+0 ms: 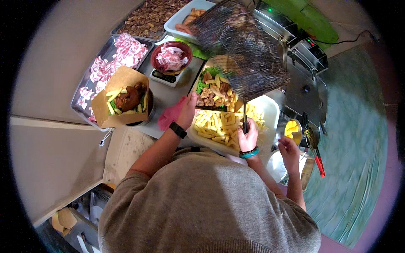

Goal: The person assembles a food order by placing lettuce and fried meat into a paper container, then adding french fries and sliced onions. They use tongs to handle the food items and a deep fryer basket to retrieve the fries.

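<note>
- The right hand [248, 137] sits just right of frame centre, fist wrapped tight round the thin dark handle of a wire fry basket [240, 50].
- The basket's long axis runs from that fist up toward the top centre of the frame; the mesh head is tilted, blurred, and hangs above the hand.
- Directly under the mesh, and just up-left of the fist, lies a paper box [215, 90] of fries, meat and greens.
- The left hand [187, 111] is at the box's lower-left edge, fingers together and laid against it; whether it pinches the rim cannot be told.
- Below both hands is a white tray [270, 110] heaped with fries; the right fist hovers over its middle.
- The left hand is nearer the box, the right hand nearer the tray.
- A second filled box [122, 101] stands well apart at centre left.
- Another person's hand [289, 147] at lower right reaches toward a small metal cup [293, 130] of yellow pieces, clear of the basket.
</note>
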The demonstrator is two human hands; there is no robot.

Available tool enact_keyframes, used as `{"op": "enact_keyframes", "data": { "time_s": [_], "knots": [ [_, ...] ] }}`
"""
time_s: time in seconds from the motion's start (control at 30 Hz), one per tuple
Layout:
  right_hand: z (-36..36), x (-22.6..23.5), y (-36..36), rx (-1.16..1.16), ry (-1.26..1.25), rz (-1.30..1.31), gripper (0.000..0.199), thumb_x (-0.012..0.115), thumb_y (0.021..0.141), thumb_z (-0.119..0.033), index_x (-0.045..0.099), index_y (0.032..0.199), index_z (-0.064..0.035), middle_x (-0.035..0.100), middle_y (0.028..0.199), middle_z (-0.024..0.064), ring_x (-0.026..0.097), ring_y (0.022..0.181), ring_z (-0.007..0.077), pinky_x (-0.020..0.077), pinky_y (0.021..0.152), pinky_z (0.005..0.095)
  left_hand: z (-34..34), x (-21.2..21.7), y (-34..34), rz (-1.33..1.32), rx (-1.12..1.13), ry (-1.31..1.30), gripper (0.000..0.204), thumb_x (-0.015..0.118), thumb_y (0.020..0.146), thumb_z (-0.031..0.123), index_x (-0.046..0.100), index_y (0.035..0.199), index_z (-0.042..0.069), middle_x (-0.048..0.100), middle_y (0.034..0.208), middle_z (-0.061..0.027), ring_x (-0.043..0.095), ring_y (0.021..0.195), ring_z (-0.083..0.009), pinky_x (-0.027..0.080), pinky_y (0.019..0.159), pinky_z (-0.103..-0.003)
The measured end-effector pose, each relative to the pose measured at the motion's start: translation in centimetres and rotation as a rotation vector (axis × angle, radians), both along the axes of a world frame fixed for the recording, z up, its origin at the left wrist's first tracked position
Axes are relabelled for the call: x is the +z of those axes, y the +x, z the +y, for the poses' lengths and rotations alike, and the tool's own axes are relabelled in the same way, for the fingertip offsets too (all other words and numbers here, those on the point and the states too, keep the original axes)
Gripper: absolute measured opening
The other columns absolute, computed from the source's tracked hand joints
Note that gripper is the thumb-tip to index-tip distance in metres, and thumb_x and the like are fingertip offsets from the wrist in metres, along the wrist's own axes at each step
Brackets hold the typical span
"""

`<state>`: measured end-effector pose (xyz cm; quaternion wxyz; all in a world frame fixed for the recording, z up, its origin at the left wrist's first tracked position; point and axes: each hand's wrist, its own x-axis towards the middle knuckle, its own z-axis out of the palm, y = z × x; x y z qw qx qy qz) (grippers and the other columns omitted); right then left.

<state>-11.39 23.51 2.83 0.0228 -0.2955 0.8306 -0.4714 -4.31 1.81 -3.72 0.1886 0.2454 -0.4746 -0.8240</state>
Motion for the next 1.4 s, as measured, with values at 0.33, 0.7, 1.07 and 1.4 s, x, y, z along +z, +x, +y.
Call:
{"op": "enact_keyframes", "data": {
  "time_s": [0.33,0.7,1.07,1.4],
  "knots": [
    [-4.2,8.7,-6.8,0.414,-0.986,-1.386,0.027,0.039,0.086,-0.012,0.042,0.11,-0.0006,0.036,0.057,-0.0001,0.031,0.039,0.0065,0.0267,0.033,0.0202,-0.7,3.5,2.1,0.162,-0.129,0.219,0.047,0.028,0.09,0.041,0.037,0.12,0.007,0.048,0.111,-0.0047,0.05,0.097,-0.0142,0.044,0.078,-0.03],
    [-9.2,10.8,-18.8,0.341,-1.264,-1.737,0.026,0.037,0.084,-0.009,0.04,0.106,0.0047,0.039,0.057,-0.0008,0.035,0.043,0.0087,0.0327,0.039,0.021,-1.8,1.0,3.5,0.138,-0.082,0.332,0.047,0.03,0.09,0.037,0.035,0.119,-0.001,0.047,0.113,-0.011,0.049,0.101,-0.0184,0.04,0.087,-0.031],
    [-7.8,12.4,-21.3,0.301,-1.131,-1.834,0.041,0.04,0.083,-0.009,0.029,0.12,0.0032,0.046,0.061,0.0035,0.049,0.05,0.0125,0.0488,0.049,0.0245,-1.8,2.0,3.9,-0.013,-0.057,0.217,0.05,0.03,0.089,0.043,0.046,0.108,0.0,0.057,0.097,-0.0081,0.057,0.071,-0.0131,0.044,0.051,-0.022],
    [-6.2,11.3,-19.5,-0.113,-0.983,-1.345,0.046,0.037,0.086,-0.026,0.036,0.116,0.0088,0.054,0.091,0.0228,0.057,0.077,0.0296,0.0518,0.063,0.0334,-1.9,1.9,3.4,-0.036,-0.085,0.322,0.048,0.03,0.089,0.043,0.043,0.112,0.003,0.055,0.101,-0.0055,0.052,0.077,-0.0137,0.04,0.059,-0.025]
  ]
}}
